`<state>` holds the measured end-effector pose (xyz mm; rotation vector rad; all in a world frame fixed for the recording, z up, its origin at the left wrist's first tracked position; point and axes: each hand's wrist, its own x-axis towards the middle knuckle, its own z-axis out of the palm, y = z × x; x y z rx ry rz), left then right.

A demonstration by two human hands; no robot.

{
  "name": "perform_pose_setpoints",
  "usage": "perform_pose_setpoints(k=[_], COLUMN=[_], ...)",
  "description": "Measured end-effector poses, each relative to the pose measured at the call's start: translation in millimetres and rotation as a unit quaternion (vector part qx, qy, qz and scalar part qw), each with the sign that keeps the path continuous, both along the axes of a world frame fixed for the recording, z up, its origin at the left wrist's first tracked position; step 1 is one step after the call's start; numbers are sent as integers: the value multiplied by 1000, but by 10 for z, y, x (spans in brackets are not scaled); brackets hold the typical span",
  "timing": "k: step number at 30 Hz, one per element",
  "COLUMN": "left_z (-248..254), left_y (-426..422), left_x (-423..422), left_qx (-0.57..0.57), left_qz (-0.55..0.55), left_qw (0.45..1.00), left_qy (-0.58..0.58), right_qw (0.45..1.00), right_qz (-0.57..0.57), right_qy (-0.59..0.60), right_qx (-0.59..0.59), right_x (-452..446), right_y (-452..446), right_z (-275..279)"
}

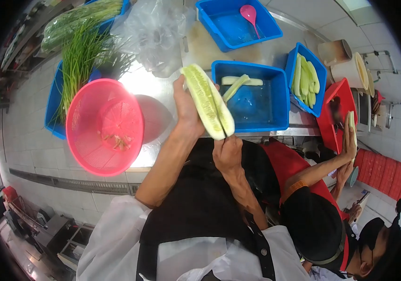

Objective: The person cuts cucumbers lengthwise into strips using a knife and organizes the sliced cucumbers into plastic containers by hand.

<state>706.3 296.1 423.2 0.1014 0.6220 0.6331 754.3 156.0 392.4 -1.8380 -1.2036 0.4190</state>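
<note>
A peeled cucumber point(205, 100), split lengthwise with its seedy inside facing up, lies tilted in my left hand point(186, 107). The fingers of that hand are wrapped round its far side. At the cucumber's near end my right hand point(228, 152) is closed, touching or very near the tip; what sits inside the fist is hidden. Just right of the cucumber stands a blue basin point(266, 117) with a few peeled cucumber pieces point(245, 81) in it.
A pink colander point(78, 140) with scraps stands at left, beside green chives point(76, 65). Behind are a plastic bag point(149, 33) and a blue basin point(219, 33) with a pink ladle point(248, 14). At right: cucumbers point(306, 79), a red bin point(338, 91) and a co-worker's hand point(349, 143).
</note>
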Motion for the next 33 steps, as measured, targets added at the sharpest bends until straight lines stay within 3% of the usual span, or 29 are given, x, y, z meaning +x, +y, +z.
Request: perform_pose_setpoints(k=[2,6,8,15,17,22,24,26,28,32,33], left_z=[-80,-36,-42,-32,-2,28,66,-15,12,71,84], left_y=[27,3,-30,-128,-173,-64,-8,1,-2,-142,-141], left_x=[27,129,147,176,184,128,150,163,186,230,243], left_qx=[17,-17,-9,6,6,112,99,142,100,74,70], left_qz=[-5,31,33,42,11,-36,49,54,47,9,15], left_qw=[999,998,998,995,997,993,994,988,994,996,995], left_qy=[-35,53,61,96,78,-24,6,17,20,56,64], right_qw=[999,999,985,982,964,990,991,994,974,987,971], right_qz=[-8,15,46,66,61,18,16,11,51,58,44], right_qy=[-37,-43,-150,-152,-217,-72,-22,-19,-169,-80,-204], right_qx=[21,-12,64,89,140,119,130,104,139,125,115], right_x=[-45,49,87,129,179,94,67,81,153,198,205], right_y=[14,52,87,143,152,128,147,173,209,149,137], right_z=[-31,-74,-108,-72,-139,-7,8,16,9,-148,-161])
